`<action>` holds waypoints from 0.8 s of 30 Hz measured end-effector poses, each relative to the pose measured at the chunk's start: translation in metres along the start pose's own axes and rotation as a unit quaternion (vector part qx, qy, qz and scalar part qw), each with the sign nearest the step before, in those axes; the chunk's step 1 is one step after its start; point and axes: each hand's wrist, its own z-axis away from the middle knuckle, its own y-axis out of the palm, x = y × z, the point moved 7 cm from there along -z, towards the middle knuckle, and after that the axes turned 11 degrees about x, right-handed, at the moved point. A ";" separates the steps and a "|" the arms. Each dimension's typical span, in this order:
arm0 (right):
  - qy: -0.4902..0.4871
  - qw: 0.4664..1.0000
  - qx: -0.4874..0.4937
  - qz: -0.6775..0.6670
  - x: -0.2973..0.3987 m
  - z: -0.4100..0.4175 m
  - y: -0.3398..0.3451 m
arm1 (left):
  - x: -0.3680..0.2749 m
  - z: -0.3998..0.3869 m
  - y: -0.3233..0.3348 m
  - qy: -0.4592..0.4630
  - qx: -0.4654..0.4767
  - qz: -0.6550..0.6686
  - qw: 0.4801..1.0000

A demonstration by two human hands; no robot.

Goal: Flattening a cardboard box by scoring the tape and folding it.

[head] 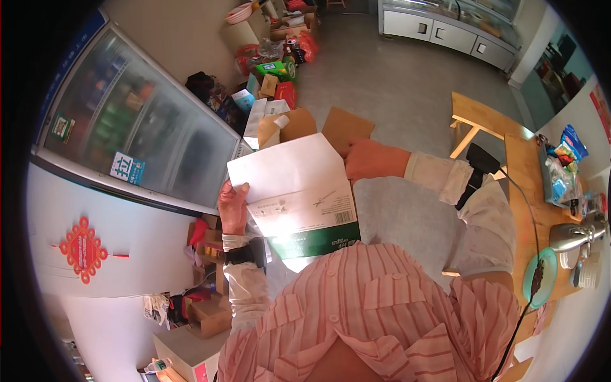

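A white and green cardboard box with printed writing and a barcode is held up before my chest. My left hand grips its left edge, thumb on the white face. At the box's upper right edge is my right hand, its fingers curled by a brown cardboard flap. Another brown flap, with a torn white patch on it, stands up beyond the white panel. The box's inside is hidden from me.
A glass-door refrigerator stands at the left. Beyond the box, several cartons and bags line the wall. To the right are a wooden bench and a wooden table bearing a green bowl. A black cable runs from my right forearm.
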 end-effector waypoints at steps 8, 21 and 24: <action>0.018 1.000 0.022 0.013 -0.008 -0.006 -0.011 | -0.048 -0.016 0.078 0.112 -0.115 -0.365 0.917; 0.058 0.990 0.129 0.027 -0.028 0.007 0.006 | 0.033 -0.055 0.235 0.143 0.168 -0.582 0.782; 0.056 0.990 0.120 0.050 -0.030 0.015 0.004 | 0.050 -0.067 0.237 0.138 0.159 -0.604 0.769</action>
